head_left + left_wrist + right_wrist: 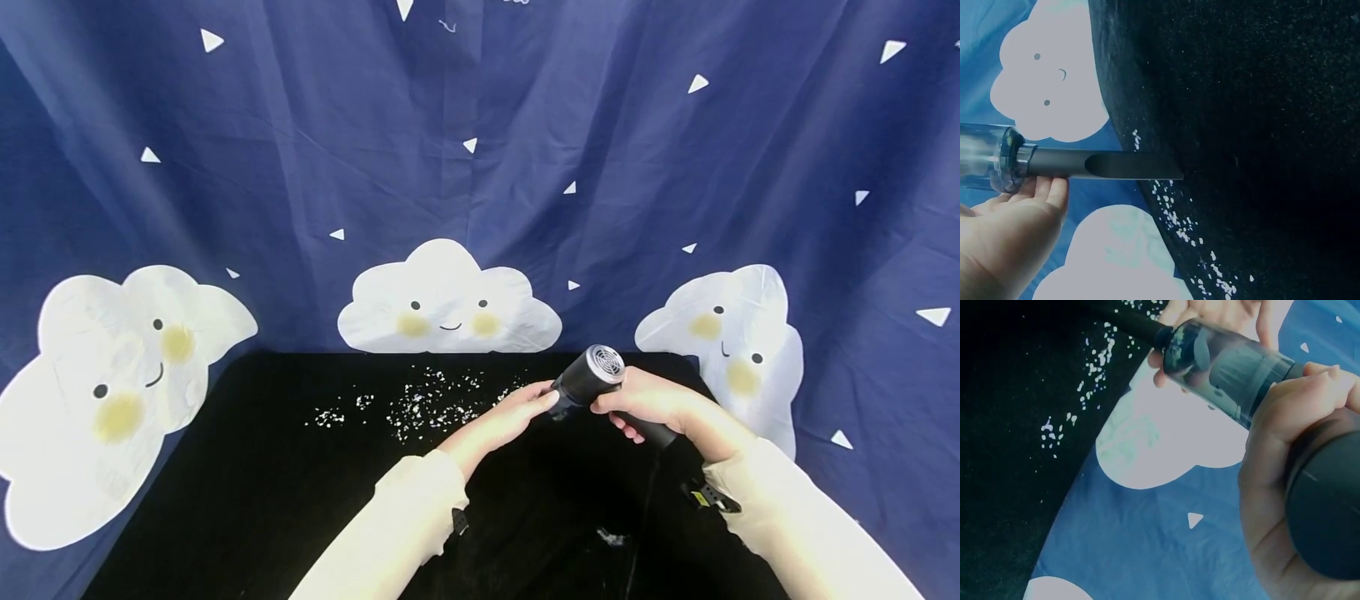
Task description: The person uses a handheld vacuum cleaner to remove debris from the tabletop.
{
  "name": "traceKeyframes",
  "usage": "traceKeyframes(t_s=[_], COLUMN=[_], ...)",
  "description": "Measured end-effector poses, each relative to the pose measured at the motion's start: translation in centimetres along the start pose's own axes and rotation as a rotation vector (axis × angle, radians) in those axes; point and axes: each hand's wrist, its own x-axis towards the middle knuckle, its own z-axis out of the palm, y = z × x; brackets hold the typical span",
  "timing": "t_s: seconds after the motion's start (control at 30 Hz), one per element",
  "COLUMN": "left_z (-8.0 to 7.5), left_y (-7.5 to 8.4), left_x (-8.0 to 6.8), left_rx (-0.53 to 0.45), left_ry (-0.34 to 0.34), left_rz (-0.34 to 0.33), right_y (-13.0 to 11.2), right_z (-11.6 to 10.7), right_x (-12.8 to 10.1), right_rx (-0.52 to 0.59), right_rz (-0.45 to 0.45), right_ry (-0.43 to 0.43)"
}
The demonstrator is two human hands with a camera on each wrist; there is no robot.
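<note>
A handheld vacuum [587,380] is held over the right half of a black table [225,500], toward the far edge and well in from the back right corner. The right hand [647,398] is wrapped round its handle [656,432]; the left hand [512,415] supports the front end, thumb on one side and fingertips on the other, just where the clear cup [1235,369] meets the dark, slant-cut nozzle [1060,162]. White bits [417,408] lie scattered along the far edge, from left of its middle to just beside the left hand. The step in hand looks like steadying and aiming the vacuum at the bits (whether the motor runs, or the tip touches the table, I cannot tell). Most of the scatter appears uncollected, so the next move probably calls for lowering the slanted mouth close to the surface and sweeping it leftward, slowly enough not to push the bits over the edge.
</note>
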Motion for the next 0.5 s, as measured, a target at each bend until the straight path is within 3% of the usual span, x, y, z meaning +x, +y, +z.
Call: traceKeyframes(t_s=[0.3, 0.5], left_z=[-0.7, -1.0], left_y=[-0.3, -0.1], left_x=[0.3, 0.3], left_rx=[-0.091, -0.042], left_ry=[-0.002, 0.039], left_rz=[0.005, 0.001], right_y=[-0.1, -0.2], right_z=[0.6, 1.0], right_x=[0.8, 1.2], right_rx=[-0.027, -0.023], right_rz=[-0.002, -0.027], right_ry=[0.052, 0.064])
